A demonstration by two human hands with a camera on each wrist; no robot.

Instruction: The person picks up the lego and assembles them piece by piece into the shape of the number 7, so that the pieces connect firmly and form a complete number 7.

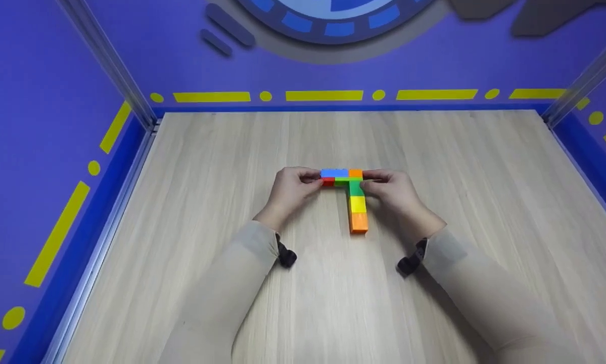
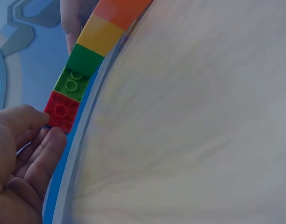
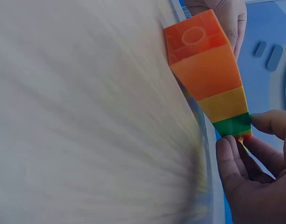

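Observation:
An L-shaped assembly of toy building blocks (image 1: 358,204) is held between both hands over the middle of the table. Its long leg, of dark green, yellow and orange blocks, points toward the person. Across the far end run a blue block (image 1: 334,173) and another orange block (image 1: 355,173), with a red block (image 2: 61,111) and a light green block (image 2: 71,84) beside them. At the red and blue end, my left hand (image 1: 293,188) pinches the assembly between thumb and fingers. My right hand (image 1: 394,192) grips the opposite corner, around the dark green block (image 3: 232,125) and the far orange block.
Beneath the hands is a light wood-grain table (image 1: 222,151). Blue panels with yellow marks (image 1: 324,95) stand behind it and along both sides, joined by metal corner posts. Each wrist wears a black strap with a small device (image 1: 286,255).

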